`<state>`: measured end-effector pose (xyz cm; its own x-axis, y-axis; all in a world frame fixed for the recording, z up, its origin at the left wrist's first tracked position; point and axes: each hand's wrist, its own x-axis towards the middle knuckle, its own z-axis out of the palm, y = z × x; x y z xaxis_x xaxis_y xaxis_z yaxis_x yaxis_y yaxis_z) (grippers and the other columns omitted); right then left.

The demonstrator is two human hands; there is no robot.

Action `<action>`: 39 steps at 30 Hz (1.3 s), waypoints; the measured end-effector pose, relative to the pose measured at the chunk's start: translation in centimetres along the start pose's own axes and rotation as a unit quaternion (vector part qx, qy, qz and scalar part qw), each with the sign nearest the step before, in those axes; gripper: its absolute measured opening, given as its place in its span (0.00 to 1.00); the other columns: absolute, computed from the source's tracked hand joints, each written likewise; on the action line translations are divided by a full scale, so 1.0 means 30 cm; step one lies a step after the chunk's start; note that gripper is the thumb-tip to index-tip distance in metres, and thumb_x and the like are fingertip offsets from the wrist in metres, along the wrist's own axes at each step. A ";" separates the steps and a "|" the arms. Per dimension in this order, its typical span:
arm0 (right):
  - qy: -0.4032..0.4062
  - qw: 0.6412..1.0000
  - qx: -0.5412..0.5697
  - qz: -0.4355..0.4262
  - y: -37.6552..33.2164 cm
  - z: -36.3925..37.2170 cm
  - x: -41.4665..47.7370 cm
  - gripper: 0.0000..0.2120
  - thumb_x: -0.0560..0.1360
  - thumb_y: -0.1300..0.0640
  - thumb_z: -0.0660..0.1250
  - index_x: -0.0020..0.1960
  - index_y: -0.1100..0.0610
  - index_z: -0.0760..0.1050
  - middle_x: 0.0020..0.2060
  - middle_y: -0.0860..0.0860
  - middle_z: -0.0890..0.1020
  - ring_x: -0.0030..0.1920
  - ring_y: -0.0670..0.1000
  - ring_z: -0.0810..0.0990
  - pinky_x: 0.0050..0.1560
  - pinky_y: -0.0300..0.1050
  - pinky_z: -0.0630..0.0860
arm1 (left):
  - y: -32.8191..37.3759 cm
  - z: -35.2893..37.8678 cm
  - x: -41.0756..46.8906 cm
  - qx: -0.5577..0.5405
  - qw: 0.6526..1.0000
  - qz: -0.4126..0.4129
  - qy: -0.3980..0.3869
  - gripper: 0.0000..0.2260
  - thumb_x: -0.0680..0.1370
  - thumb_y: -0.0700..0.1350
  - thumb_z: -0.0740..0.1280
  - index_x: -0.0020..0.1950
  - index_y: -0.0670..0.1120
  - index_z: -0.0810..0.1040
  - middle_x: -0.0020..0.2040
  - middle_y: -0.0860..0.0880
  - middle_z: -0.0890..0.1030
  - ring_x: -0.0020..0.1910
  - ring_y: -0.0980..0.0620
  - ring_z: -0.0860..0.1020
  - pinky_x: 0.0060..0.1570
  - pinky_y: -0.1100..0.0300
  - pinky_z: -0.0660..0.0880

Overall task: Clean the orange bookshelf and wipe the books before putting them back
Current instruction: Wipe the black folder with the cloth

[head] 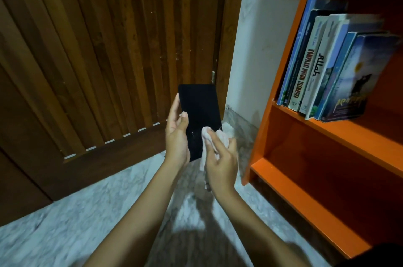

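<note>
**Operator:** What's my grip just now?

**Guide:** Your left hand (176, 138) is curled round the left edge of the book (199, 105), thumb laid across its black cover, holding it upright in front of you; your right hand (221, 164) is bunched round the cloth (207, 133), pressing it to the lower right of the cover.

**Operator:** So which step is this?

**Guide:** Wiping, I'd judge; the book is out of the shelf (263, 127), held well to its left, over the floor (87, 212) and in front of the door (98, 48); a row (316, 70) of other books stands leaning on the middle board.

**Operator:** How much is left on this one?

**Guide:** I can't tell; the cover is too dark to show dust, and its back is hidden from you.

**Operator:** And next?

**Guide:** Likely you run the cloth up the whole cover, then turn the book to reach its back and edges; that calls for your left hand to shift its hold without letting go; after that, carry it right and slot it upright at the open end of the row, minding the leaning books so none topples.
</note>
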<state>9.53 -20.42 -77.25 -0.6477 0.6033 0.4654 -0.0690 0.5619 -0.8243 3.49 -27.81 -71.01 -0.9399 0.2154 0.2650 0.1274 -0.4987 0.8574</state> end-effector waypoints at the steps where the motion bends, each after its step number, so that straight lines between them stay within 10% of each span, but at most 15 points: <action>1: -0.016 0.999 0.001 -0.030 -0.001 0.000 -0.010 0.14 0.76 0.41 0.60 0.62 0.36 0.73 0.51 0.44 0.70 0.48 0.41 0.73 0.41 0.31 0.73 | 0.005 -0.005 0.004 -0.008 1.000 0.000 0.005 0.17 0.80 0.43 0.59 0.66 0.60 0.71 0.70 0.49 0.72 0.70 0.47 0.69 0.70 0.41 0.63; 7: -0.130 0.973 -0.038 -0.187 0.059 -0.069 0.024 0.13 0.75 0.46 0.62 0.60 0.38 0.75 0.48 0.41 0.68 0.45 0.41 0.73 0.39 0.38 0.75 | 0.049 -0.039 0.030 -0.035 0.999 -0.008 0.010 0.18 0.82 0.40 0.55 0.67 0.58 0.70 0.65 0.52 0.77 0.66 0.49 0.73 0.67 0.45 0.68; 10: -0.094 0.985 -0.014 -0.145 0.063 -0.106 0.089 0.13 0.76 0.48 0.63 0.60 0.38 0.75 0.44 0.39 0.67 0.44 0.37 0.70 0.38 0.26 0.67 | 0.065 -0.036 0.031 -0.037 0.999 -0.010 0.019 0.17 0.82 0.40 0.55 0.69 0.56 0.68 0.59 0.57 0.79 0.62 0.52 0.76 0.62 0.52 0.74; 21: -0.098 0.990 -0.028 -0.102 -0.054 -0.079 0.258 0.13 0.78 0.49 0.61 0.61 0.40 0.75 0.53 0.48 0.71 0.53 0.47 0.73 0.44 0.33 0.71 | 0.064 -0.004 0.005 -0.047 0.996 -0.056 -0.042 0.17 0.82 0.39 0.56 0.67 0.56 0.70 0.58 0.57 0.81 0.60 0.52 0.78 0.56 0.56 0.77; 39: -0.298 0.899 -0.126 -0.296 0.059 -0.108 0.108 0.13 0.78 0.48 0.59 0.60 0.36 0.73 0.50 0.47 0.71 0.44 0.49 0.74 0.37 0.41 0.74 | 0.086 -0.081 0.047 -0.033 0.998 -0.053 0.001 0.17 0.82 0.40 0.56 0.68 0.55 0.69 0.62 0.54 0.78 0.58 0.53 0.79 0.50 0.57 0.79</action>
<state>9.77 -15.65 -76.15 -0.8508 -0.2121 0.4807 -0.4099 0.8403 -0.3547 1.73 -30.82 -69.50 -0.9479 0.2677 0.1724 0.0057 -0.5270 0.8499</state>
